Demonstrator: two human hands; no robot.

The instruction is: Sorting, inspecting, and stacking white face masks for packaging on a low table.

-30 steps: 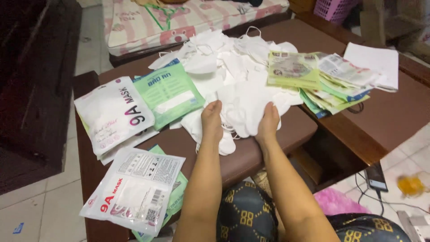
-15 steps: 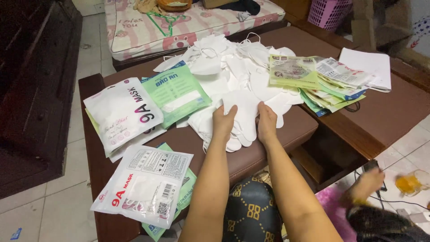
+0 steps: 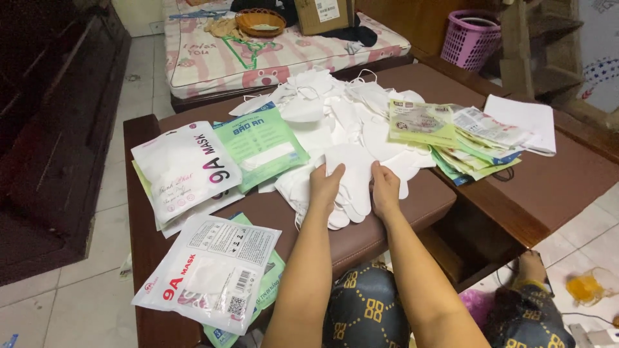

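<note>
Hands: left (image 3: 324, 185), right (image 3: 385, 188) | pinching white mask (image 3: 353, 174) | brown table (image 3: 554, 187)

Masks: white folded face masks (image 3: 348, 174) | state: loose, flat, overlapping | place: heaped mid-bench, nearest stack under my fingertips, by the front edge.

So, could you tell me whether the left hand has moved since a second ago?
Cannot tell for certain: the camera shifted. Against the green packet, the left hand looks about where it was, on the pile of white masks.
</note>
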